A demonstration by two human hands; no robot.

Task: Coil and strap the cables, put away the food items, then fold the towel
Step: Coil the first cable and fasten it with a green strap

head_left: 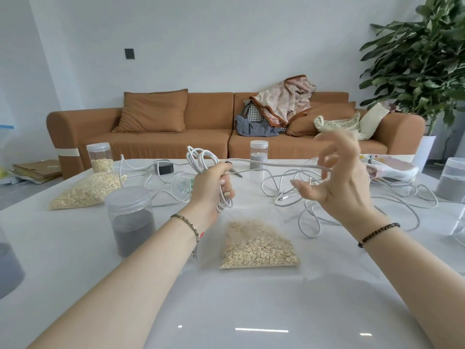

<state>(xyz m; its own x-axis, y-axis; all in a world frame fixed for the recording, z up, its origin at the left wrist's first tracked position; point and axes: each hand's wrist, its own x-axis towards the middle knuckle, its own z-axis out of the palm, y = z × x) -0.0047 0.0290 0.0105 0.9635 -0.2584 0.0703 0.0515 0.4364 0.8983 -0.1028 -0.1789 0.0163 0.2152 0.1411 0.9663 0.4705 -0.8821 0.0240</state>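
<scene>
Over a glossy white table [251,311], a person's left hand [214,187] is clenched round a coil of white cable [201,158]. The loops rise above the knuckles and hang just below the palm. One length of the same cable stretches taut to the right, reaching the right hand [344,177], which is raised with its fingers spread and half curled. The strand meets those fingers, but motion blur hides whether they pinch it or merely hook it.

Loose cable [352,200] sprawls in tangled loops across the table beneath and beyond the right hand, trailing left towards a black adapter [164,168] at the far side. A clear bag of oats [259,248] lies flat between the forearms, near the camera. A second oat bag [85,190] rests at the left. Beside it, nearer, stands a lidded jar of grey powder [130,220], and behind it a jar of oats [99,157]. Another grey-filled jar [259,154] stands at the far edge, and one more [453,180] at the right edge. A pink-and-white cloth [387,170] lies crumpled at the far right of the table.

A brown sofa [201,117] piled with bags lines the far wall, with a leafy plant [422,59] at its right.
</scene>
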